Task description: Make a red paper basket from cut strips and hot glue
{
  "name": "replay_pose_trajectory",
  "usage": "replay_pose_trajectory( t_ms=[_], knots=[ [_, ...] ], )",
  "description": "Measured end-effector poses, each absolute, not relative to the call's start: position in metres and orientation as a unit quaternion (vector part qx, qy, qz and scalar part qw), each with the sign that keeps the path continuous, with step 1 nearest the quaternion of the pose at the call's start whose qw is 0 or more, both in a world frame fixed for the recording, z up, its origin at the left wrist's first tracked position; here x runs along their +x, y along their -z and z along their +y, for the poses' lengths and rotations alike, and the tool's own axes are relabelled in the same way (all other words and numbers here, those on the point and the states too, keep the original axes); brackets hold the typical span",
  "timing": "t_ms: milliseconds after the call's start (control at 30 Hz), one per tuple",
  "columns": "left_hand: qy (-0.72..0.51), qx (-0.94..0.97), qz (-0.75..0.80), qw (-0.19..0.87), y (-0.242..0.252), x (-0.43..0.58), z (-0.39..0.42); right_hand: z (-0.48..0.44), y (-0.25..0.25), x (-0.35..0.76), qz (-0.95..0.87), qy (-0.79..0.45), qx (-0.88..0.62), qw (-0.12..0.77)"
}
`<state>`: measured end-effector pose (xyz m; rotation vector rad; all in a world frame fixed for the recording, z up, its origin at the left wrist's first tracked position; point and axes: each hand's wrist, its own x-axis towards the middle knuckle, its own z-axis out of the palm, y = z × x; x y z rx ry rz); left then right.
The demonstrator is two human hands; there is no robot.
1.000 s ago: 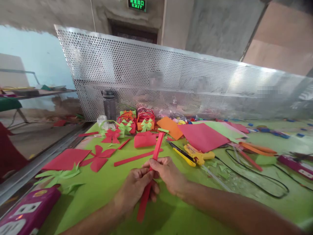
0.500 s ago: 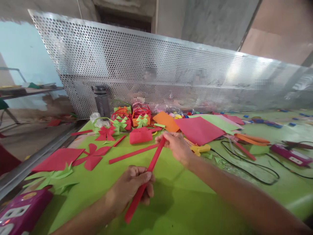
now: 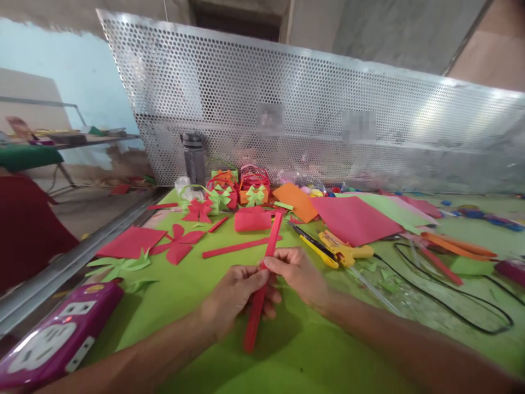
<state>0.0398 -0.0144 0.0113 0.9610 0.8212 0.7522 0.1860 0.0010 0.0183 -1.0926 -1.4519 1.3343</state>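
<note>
Between my hands is a narrow red paper strip (image 3: 256, 314), its far end pointing up and away from me. My left hand (image 3: 238, 293) is closed on it around the middle, thumb on top. Just beyond, my right hand (image 3: 293, 273) pinches the same strip, the two thumbs almost meeting. On the table behind the strip lies a second red strip (image 3: 229, 249). Past that sits a small red folded paper box (image 3: 252, 219). To the right of my right hand are a yellow glue gun (image 3: 346, 249) and a yellow-and-black cutter (image 3: 315, 246).
Red four-petal cutouts (image 3: 178, 244) and green leaf cutouts (image 3: 118, 266) lie left. A purple power strip (image 3: 61, 334) stands front left. Decorated paper baskets (image 3: 254, 189) and a bottle (image 3: 193, 158) stand before the perforated metal panel (image 3: 229, 87). A black cord (image 3: 447, 312) loops at right.
My right hand has slid down from the strip's far end to beside my left hand. The strip is held more upright. The view has shifted left, and the cutter now shows.
</note>
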Motion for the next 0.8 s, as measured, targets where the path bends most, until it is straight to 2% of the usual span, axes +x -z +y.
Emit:
replay_pose_trajectory(
  t_ms=[133, 333, 533, 633, 800],
  knots=[
    [-0.332, 0.425, 0.367, 0.758, -0.014, 0.039, -0.015, 0.003, -0.019, 0.188, -0.584, -0.518, -0.447, 0.436],
    [-0.293, 0.44, 0.377, 0.761, -0.01, 0.037, -0.011, 0.026, -0.02, 0.201, -0.555, -0.466, -0.452, 0.52],
    [-0.274, 0.456, 0.388, 0.753, -0.008, 0.035, -0.012, 0.042, -0.027, 0.213, -0.538, -0.457, -0.444, 0.551],
    [-0.283, 0.479, 0.396, 0.731, -0.004, 0.034, -0.012, 0.038, -0.027, 0.209, -0.544, -0.469, -0.441, 0.538],
    [-0.289, 0.543, 0.44, 0.654, -0.003, 0.036, -0.012, 0.02, -0.016, 0.194, -0.579, -0.511, -0.435, 0.463]
  ],
)
